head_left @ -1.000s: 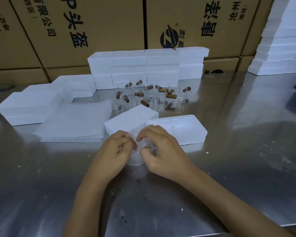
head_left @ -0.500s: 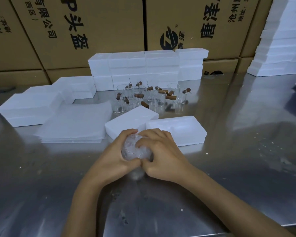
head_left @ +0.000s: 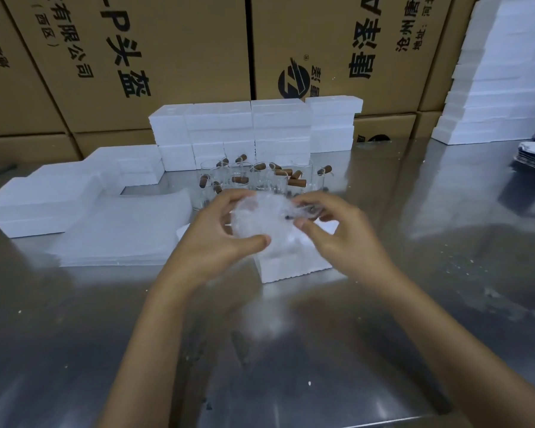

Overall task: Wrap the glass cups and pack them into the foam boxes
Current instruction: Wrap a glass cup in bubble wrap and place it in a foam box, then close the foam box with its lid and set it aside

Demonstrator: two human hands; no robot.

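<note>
Wrapped cup: we hold a glass cup bundled in white wrap (head_left: 260,222) raised above the metal table (head_left: 291,350), in front of our chest, between both hands; the glass itself is blurred under the wrap.
Left hand: our left hand (head_left: 212,242) cups the bundle from the left, thumb pressed under its lower edge, fingers curled over the top.
Right hand: our right hand (head_left: 337,233) pinches the bundle's right end between thumb and fingers, closed on the wrap.
Open foam box: a foam box (head_left: 291,267) lies on the table directly below and behind the bundle; our hands and the bundle hide most of it, so we cannot tell what is in it.
Wrap sheets: a flat stack of white sheets (head_left: 121,233) lies to the left, just beside the foam box.
Unwrapped cups: a cluster of glass cups with brown handles (head_left: 260,177) stands behind our hands, its front row partly covered by our fingers.
Foam stacks: closed foam boxes (head_left: 254,131) are piled behind the cups; lower ones (head_left: 44,199) spread to the left; a tall pile (head_left: 501,88) rises far right.
Backdrop: cardboard cartons (head_left: 167,57) with printed characters line the back.
</note>
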